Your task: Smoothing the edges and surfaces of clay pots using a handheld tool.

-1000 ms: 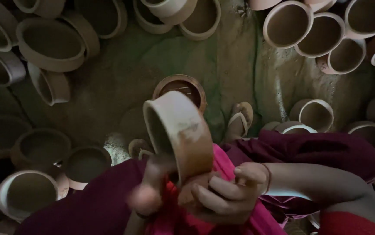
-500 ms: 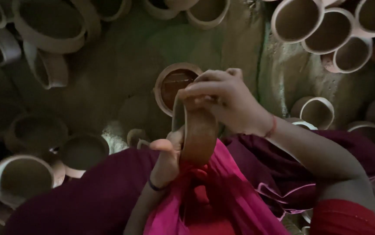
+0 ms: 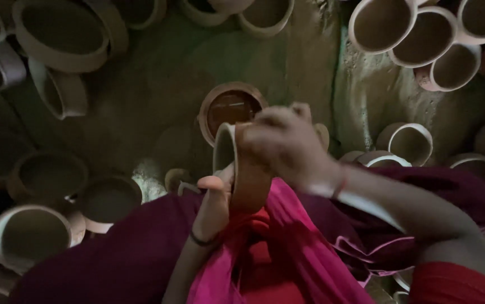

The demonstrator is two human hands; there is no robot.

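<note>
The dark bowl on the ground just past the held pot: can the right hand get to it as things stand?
Probably not yet: the right hand is closed over the pot, which also partly hides the dark bowl. The left hand steadies the pot from below.

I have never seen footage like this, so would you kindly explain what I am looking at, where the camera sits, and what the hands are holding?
There is no machine: the camera is worn on a person's head and looks down at their own two bare hands. The left hand supports a round brown clay pot from below, tilted on its side, while the right hand grips it from above. A bright pink cloth lies across the lap. Many similar round clay pots sit on the earthen ground all around, and a reddish-brown clay bowl lies just beyond the hands.
</note>
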